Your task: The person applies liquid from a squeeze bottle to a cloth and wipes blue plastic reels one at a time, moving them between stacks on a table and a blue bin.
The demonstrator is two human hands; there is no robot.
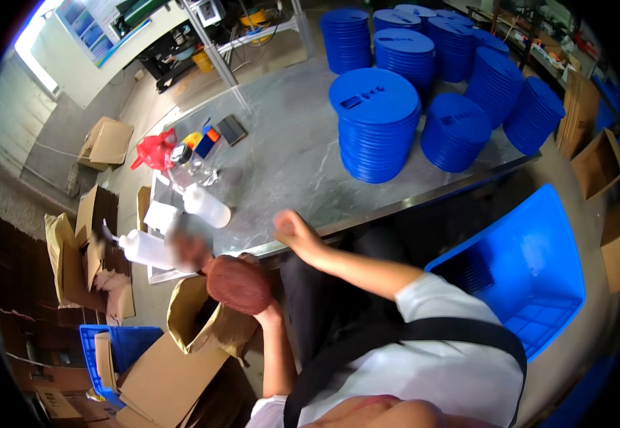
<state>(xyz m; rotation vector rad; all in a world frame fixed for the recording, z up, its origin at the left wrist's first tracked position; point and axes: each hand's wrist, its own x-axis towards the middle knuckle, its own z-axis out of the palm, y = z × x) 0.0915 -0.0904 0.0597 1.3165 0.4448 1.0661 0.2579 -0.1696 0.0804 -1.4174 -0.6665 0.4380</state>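
My left hand (271,314) is closed on a reddish-brown, rounded, pad-like thing (238,285) with a rough-looking surface, above an open paper sack (199,321). The thing's exact kind does not show. Most of my left fingers are hidden behind it. Beside its upper left end is a blurred grey and brown round shape (187,244) that I cannot make out. My right hand (294,230) is raised by the table's near edge, apart from the brown thing. Its fingers look curled, and whether anything is in them is hidden. Two white squeeze bottles (206,205) (146,248) stand nearby at the table's left end.
Tall stacks of blue discs (377,128) fill the right of the grey table (281,150). A blue crate (538,285) is at my right. A red bag (156,150), glass jar (199,170) and phone (232,130) lie farther left. Cardboard boxes (171,385) crowd the left floor.
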